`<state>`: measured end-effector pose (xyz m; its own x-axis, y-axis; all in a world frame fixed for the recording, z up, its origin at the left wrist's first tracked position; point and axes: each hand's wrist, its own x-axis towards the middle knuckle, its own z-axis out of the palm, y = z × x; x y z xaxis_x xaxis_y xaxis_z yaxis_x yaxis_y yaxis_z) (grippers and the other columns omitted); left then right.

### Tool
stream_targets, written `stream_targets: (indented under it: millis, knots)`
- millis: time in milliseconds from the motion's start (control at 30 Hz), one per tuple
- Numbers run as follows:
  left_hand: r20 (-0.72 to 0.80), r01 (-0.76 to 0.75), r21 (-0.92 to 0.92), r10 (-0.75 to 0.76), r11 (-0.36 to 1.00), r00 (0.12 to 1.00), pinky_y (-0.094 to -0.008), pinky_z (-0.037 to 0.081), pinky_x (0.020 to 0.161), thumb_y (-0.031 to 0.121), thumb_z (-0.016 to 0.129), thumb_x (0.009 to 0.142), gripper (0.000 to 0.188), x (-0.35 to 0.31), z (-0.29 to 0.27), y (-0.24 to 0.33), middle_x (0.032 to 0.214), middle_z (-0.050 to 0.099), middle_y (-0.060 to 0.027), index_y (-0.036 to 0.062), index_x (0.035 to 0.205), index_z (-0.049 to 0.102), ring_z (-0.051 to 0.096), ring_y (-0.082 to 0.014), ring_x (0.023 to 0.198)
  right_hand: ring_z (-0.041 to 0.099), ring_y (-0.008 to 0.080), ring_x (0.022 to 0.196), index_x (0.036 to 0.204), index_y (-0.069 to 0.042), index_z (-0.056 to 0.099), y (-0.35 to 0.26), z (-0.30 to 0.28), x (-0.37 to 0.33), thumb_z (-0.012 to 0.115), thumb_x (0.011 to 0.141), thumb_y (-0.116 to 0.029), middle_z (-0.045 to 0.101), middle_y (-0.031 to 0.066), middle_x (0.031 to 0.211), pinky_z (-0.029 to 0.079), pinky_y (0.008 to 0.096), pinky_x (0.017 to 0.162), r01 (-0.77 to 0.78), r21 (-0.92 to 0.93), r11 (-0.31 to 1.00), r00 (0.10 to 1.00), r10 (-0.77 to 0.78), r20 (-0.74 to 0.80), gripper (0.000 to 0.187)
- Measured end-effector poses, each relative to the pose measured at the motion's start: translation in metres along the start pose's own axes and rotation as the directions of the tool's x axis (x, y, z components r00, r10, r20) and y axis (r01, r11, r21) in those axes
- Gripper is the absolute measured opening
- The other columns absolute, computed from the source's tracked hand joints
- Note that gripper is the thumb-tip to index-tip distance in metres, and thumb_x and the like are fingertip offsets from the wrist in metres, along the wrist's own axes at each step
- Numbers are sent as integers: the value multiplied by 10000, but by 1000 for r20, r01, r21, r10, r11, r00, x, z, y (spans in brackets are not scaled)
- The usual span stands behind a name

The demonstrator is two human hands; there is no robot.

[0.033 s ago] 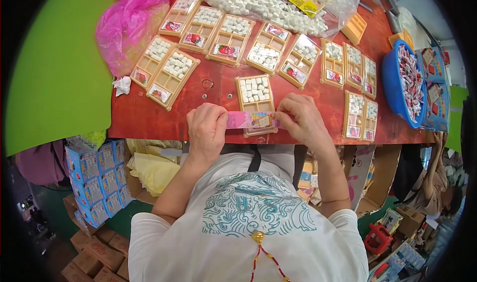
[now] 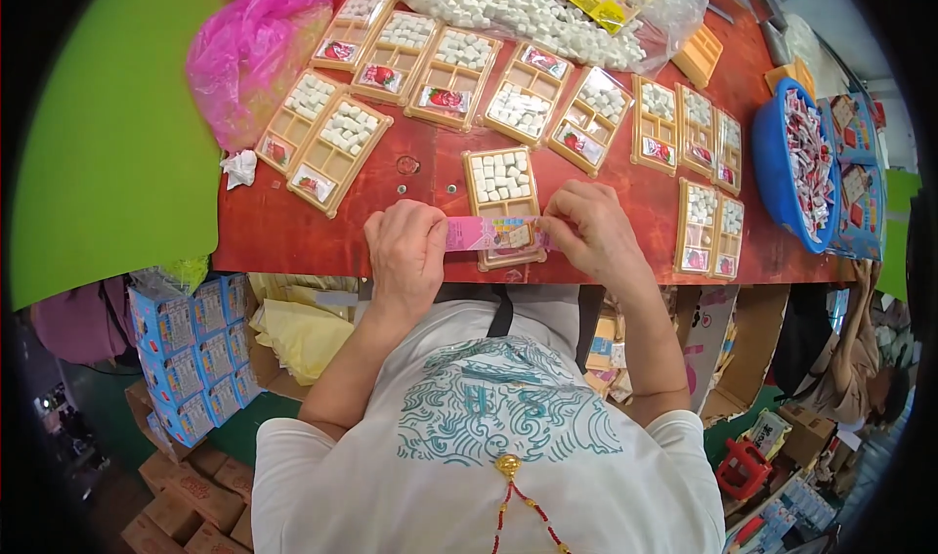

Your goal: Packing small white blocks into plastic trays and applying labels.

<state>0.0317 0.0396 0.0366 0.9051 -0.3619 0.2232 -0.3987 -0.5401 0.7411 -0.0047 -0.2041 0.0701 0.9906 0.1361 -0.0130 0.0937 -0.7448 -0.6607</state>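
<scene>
A pink printed paper strip [image 2: 472,234] is stretched level between my two hands, above the near part of a tan compartment tray [image 2: 476,185]. My left hand [image 2: 405,251] pinches the strip's left end between thumb and fingers. At its right end, my right hand [image 2: 589,236] grips it by the fingertips. White cubes [image 2: 504,174], which look like marshmallows, fill the tray's far compartment under a clear cover. The strip hides part of the tray's near half. The tray lies on the red table [image 2: 401,178], close to its front edge.
Several similar filled trays [image 2: 449,75] form an arc beyond my hands, with two more trays [image 2: 696,227] at right. Behind them lies a clear bag of white cubes [image 2: 489,12]. A blue basin [image 2: 772,163] of small packets stands far right; a pink plastic bag [image 2: 244,56] is at left.
</scene>
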Motion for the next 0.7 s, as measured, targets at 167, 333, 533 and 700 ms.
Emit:
stream_targets:
  millis: [167, 333, 533, 700]
  knots:
    - [-18, -94, 255, 102, 962, 995, -419, 304, 876, 121, 586, 883, 50, 10, 8, -3, 871, 536, -68, 76, 863, 576, 518, -248, 878, 559, 277, 826, 771, -25, 592, 8, 4, 14, 642, 833, -141, 557, 95, 774, 381, 388, 870, 1, -96, 995, 1000, -2, -11, 140]
    - [15, -128, 407, 133, 904, 991, -505, 281, 923, 149, 616, 855, 77, 11, 17, -9, 921, 505, -71, 81, 858, 579, 503, -252, 909, 557, 274, 829, 765, -29, 591, 14, 7, 21, 648, 836, -148, 543, 97, 762, 379, 391, 870, 2, -152, 988, 1000, -4, -15, 150]
    - [48, -156, 508, 153, 847, 987, -573, 274, 952, 148, 598, 839, 83, 10, 22, -9, 907, 475, -82, 94, 799, 548, 497, -269, 906, 566, 265, 850, 776, -41, 601, 19, 14, 25, 663, 836, -166, 549, 90, 784, 371, 402, 901, 32, -267, 963, 999, -33, 0, 152]
    - [82, -185, 567, 169, 803, 982, -591, 275, 951, 159, 598, 828, 103, 10, 25, -12, 894, 469, -79, 102, 771, 533, 494, -271, 905, 573, 258, 859, 784, -54, 614, 17, 16, 26, 665, 835, -169, 558, 82, 795, 373, 408, 923, 25, -323, 946, 1000, -24, 5, 136]
